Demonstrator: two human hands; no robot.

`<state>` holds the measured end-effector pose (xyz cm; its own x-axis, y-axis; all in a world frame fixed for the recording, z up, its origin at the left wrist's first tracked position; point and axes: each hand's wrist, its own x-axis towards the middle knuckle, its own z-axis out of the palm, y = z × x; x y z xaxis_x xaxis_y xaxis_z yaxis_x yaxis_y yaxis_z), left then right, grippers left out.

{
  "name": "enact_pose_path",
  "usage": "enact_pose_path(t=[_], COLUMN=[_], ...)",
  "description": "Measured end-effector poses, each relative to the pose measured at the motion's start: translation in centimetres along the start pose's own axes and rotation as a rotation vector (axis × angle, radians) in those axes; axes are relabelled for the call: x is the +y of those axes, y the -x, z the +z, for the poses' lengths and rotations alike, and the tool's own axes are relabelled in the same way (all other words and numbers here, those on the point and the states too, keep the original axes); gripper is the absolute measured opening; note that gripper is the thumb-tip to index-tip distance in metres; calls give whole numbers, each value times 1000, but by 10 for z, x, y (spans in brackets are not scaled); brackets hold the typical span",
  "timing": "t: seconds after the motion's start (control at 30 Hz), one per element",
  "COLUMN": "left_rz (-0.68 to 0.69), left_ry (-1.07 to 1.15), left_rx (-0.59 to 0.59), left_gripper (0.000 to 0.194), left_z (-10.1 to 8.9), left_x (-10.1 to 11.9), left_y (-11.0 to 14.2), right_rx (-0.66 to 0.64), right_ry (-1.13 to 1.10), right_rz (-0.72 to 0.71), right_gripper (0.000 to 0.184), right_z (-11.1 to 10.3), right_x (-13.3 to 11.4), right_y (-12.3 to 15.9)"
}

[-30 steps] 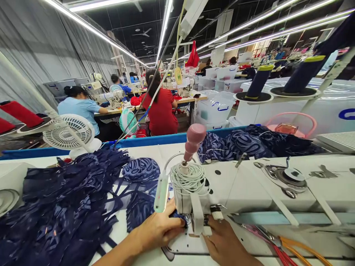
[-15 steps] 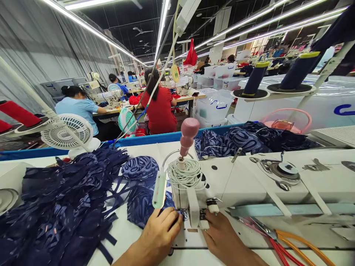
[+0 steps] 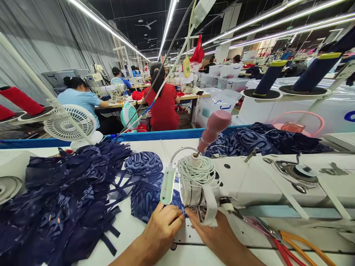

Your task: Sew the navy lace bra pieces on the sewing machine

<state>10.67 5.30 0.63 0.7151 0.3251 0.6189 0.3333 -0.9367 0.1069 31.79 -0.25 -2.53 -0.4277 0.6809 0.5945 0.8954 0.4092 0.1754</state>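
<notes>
Head view, where's the navy lace piece [image 3: 145, 201]?

"On the surface [image 3: 126, 225], mostly left of the sewing machine [image 3: 241, 181]. Left hand [image 3: 164, 226] curled at its near edge, right hand [image 3: 213, 232] alongside; can't tell if either's gripping. Narrow gap before the dark pile [image 3: 63, 207]."

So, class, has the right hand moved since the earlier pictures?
Yes, leftward: the right hand now reaches past the white guard on the machine head to its left side; earlier it showed only on the right.
</notes>
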Motion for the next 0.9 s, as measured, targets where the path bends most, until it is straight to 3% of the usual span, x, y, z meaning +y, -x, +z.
enact_pose_path(t=[0.27,0.43,0.6,0.9], left_rz=[-26,-46,-51,-52], left_ry=[2,8,28,27], left_rx=[19,-22,-40,-41], left_gripper=[23,23,24,24], left_z=[0,-5,-6,-2], left_x=[1,2,1,-1], left_y=[2,0,1,4], right_rx=[-160,-140,-89,-125], right_ry=[110,46,6,92], right_rz=[-63,-52,-20,-136], right_gripper=[56,56,43,51], right_z=[17,22,31,9], right_x=[-9,-5,-2,5], right_y=[24,31,35,23])
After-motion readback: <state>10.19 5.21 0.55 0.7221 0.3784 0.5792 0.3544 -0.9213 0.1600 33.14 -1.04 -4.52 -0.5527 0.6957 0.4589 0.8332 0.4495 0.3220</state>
